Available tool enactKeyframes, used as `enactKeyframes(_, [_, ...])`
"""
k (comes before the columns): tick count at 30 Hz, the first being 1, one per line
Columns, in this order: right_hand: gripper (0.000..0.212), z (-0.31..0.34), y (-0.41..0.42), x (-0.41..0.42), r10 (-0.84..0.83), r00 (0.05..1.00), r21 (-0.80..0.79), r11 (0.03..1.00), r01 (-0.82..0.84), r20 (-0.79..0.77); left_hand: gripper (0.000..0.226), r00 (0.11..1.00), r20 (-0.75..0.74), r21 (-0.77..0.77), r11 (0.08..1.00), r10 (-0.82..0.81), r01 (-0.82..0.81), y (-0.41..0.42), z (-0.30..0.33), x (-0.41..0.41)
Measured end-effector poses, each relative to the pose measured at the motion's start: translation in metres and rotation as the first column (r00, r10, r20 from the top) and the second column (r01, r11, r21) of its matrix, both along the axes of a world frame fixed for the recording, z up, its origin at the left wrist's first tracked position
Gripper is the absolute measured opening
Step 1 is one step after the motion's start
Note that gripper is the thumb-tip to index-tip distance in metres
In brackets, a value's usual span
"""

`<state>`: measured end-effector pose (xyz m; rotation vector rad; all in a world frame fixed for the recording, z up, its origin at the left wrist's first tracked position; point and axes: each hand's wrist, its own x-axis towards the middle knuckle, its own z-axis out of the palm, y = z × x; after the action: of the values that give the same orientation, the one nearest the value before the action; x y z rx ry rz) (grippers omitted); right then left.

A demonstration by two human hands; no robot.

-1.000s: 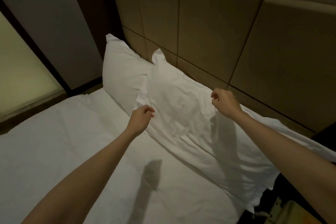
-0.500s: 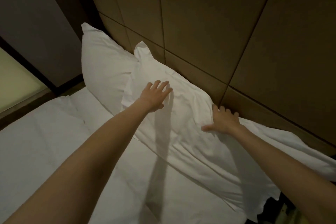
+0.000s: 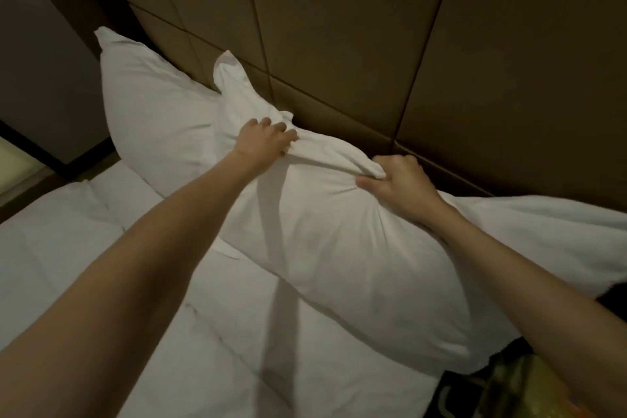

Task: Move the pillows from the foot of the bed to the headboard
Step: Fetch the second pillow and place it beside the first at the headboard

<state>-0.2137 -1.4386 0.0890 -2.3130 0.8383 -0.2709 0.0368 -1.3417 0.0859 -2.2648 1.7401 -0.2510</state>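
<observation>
Two white pillows lean against the padded brown headboard (image 3: 356, 44). The near pillow (image 3: 339, 248) lies in the middle of the view, and its top edge is bunched up. My left hand (image 3: 266, 141) is closed on that bunched edge at its left. My right hand (image 3: 397, 183) pinches a fold of the same edge at its right. The far pillow (image 3: 156, 119) stands behind and to the left, partly covered by the near one, untouched.
A white sheet covers the mattress (image 3: 84, 265) below and to the left. A dark wall (image 3: 40, 61) and a pale lit panel (image 3: 13, 163) stand at the far left. A dark bag with green and yellow (image 3: 502, 387) sits at the lower right beside the bed.
Both hands went from lying flat on the near pillow to gripping its top edge, which is now gathered into folds. The view has moved closer to the headboard.
</observation>
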Motion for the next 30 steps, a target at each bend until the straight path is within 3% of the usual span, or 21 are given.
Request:
enactKeyframes(4, [0.036, 0.008, -0.007, -0.022, -0.099, 0.994, -0.070, 0.992, 0.102, 0.035, 0.028, 0.982, -0.185, -0.259, 0.963, 0.022, -0.071, 0.003, -0.002, -0.020])
enactKeyframes(6, [0.032, -0.004, -0.009, -0.037, -0.134, 0.989, -0.135, 0.983, 0.126, -0.055, 0.023, 0.939, -0.336, -0.266, 0.948, 0.079, -0.175, 0.004, -0.013, -0.037])
enactKeyframes(9, [0.025, -0.028, -0.011, -0.052, -0.051, 0.969, -0.127, 0.992, 0.021, -0.242, 0.030, 0.851, -0.507, -0.163, 0.955, 0.135, -0.249, 0.004, -0.030, -0.052])
enactKeyframes(12, [0.029, -0.037, -0.011, -0.046, -0.048, 0.981, -0.154, 0.988, 0.018, -0.189, 0.038, 0.829, -0.544, -0.216, 0.932, 0.132, -0.290, 0.012, -0.036, -0.047])
enactKeyframes(15, [0.024, -0.034, -0.005, -0.023, -0.066, 0.997, -0.144, 0.988, 0.060, -0.038, 0.032, 0.753, -0.637, -0.361, 0.798, 0.167, -0.483, 0.027, -0.034, -0.029])
enactKeyframes(20, [0.021, -0.025, 0.015, 0.050, 0.030, 0.995, -0.087, 0.996, -0.022, 0.091, 0.028, 0.596, -0.753, -0.390, 0.540, 0.279, -0.746, 0.071, -0.034, 0.010])
enactKeyframes(24, [0.018, -0.022, 0.028, 0.130, 0.172, 0.974, -0.025, 0.985, -0.170, 0.149, 0.027, 0.496, -0.811, -0.379, 0.368, 0.310, -0.849, 0.107, -0.039, 0.048])
enactKeyframes(30, [0.028, -0.030, 0.040, 0.251, 0.268, 0.954, -0.005, 0.963, -0.270, 0.136, 0.026, 0.381, -0.874, -0.332, 0.201, 0.303, -0.922, 0.148, -0.051, 0.096])
